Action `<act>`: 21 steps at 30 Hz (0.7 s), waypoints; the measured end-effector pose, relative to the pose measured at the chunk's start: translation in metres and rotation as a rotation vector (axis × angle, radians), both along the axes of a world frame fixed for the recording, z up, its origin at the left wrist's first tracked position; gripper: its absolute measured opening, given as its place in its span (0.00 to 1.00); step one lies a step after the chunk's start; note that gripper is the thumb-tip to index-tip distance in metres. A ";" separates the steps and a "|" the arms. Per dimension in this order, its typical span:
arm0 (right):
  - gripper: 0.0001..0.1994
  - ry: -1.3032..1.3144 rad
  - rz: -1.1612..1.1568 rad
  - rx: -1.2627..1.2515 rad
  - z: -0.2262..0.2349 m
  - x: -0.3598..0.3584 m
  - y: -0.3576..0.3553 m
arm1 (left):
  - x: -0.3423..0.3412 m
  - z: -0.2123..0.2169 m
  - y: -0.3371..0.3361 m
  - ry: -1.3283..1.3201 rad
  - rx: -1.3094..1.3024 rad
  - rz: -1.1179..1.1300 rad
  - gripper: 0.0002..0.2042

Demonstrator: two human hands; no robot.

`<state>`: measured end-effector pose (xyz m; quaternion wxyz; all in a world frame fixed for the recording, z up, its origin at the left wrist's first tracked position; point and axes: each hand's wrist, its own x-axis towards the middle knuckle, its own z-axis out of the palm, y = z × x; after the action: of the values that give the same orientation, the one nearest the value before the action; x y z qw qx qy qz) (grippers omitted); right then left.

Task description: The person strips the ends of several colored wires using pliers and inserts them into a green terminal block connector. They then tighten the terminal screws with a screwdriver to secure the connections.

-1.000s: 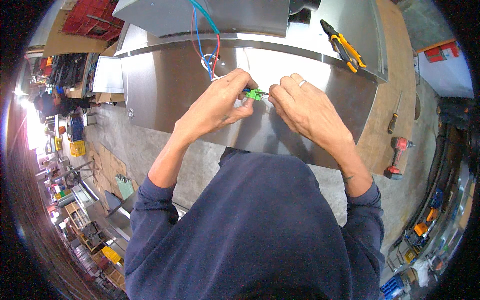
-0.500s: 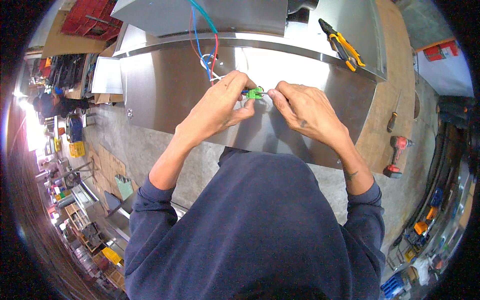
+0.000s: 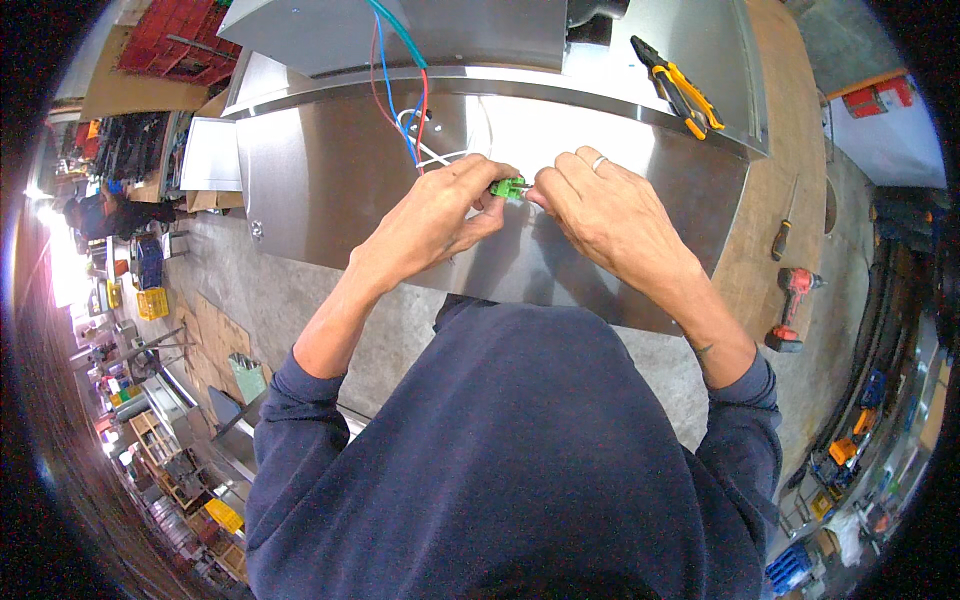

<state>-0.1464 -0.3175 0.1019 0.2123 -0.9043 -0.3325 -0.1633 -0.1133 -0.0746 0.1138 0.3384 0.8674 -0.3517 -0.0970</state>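
Observation:
My left hand (image 3: 436, 214) pinches a small green terminal block (image 3: 508, 189) between thumb and fingers over a shiny steel panel. Close on its right, my right hand (image 3: 612, 208) is closed around a slim screwdriver; only a short bit of its metal shaft shows, pointing at the block, and the handle is hidden in my palm. Red wire (image 3: 424, 105) and blue wire (image 3: 388, 88) come down from a green sleeve (image 3: 401, 40) toward my left hand. A white cable (image 3: 432, 154) crosses just behind the fingers.
Yellow-and-black pliers (image 3: 680, 90) lie on the steel ledge at the far right. On the wooden board to the right are a screwdriver with a dark handle (image 3: 781, 240) and a red cordless drill (image 3: 794, 308). A steel box (image 3: 400, 35) stands behind the panel (image 3: 330, 190).
My right hand has rolled over, bringing its back and a ring into view, and its fingers are nearer the terminal block. Less of the screwdriver's shaft shows. My left hand keeps its pinch.

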 end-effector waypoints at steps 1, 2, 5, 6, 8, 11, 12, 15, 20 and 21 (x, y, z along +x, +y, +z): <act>0.10 0.052 -0.034 0.010 -0.001 -0.002 0.001 | 0.000 0.001 -0.001 -0.002 -0.012 0.004 0.16; 0.11 0.101 -0.066 0.021 -0.003 -0.003 0.002 | 0.000 0.002 -0.001 -0.007 -0.023 0.010 0.16; 0.13 0.387 -0.117 0.015 0.004 -0.001 0.002 | -0.001 -0.001 -0.003 -0.045 -0.043 0.029 0.17; 0.13 0.506 -0.126 0.006 0.007 0.000 0.001 | -0.002 -0.002 -0.003 -0.060 -0.046 0.035 0.17; 0.15 0.655 -0.119 0.051 0.008 0.002 0.000 | -0.001 0.003 -0.003 -0.024 0.004 0.042 0.17; 0.14 0.481 -0.107 0.112 0.004 -0.005 0.001 | 0.001 0.002 -0.002 0.017 0.051 0.038 0.17; 0.13 0.355 -0.100 0.130 0.001 -0.008 0.001 | 0.003 0.001 -0.001 0.027 0.063 0.036 0.16; 0.11 -0.009 0.079 -0.033 -0.008 0.001 -0.007 | 0.004 -0.002 0.000 -0.003 0.122 0.000 0.16; 0.10 0.075 0.049 -0.038 -0.011 -0.004 -0.006 | 0.002 -0.004 0.000 -0.037 0.044 0.002 0.16; 0.10 0.145 0.033 -0.022 -0.010 -0.005 -0.004 | 0.001 -0.004 0.000 -0.042 0.039 0.010 0.16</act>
<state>-0.1514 -0.3216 0.0920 0.2287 -0.9104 -0.3328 -0.0901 -0.1119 -0.0750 0.1094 0.3144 0.8775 -0.3523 -0.0840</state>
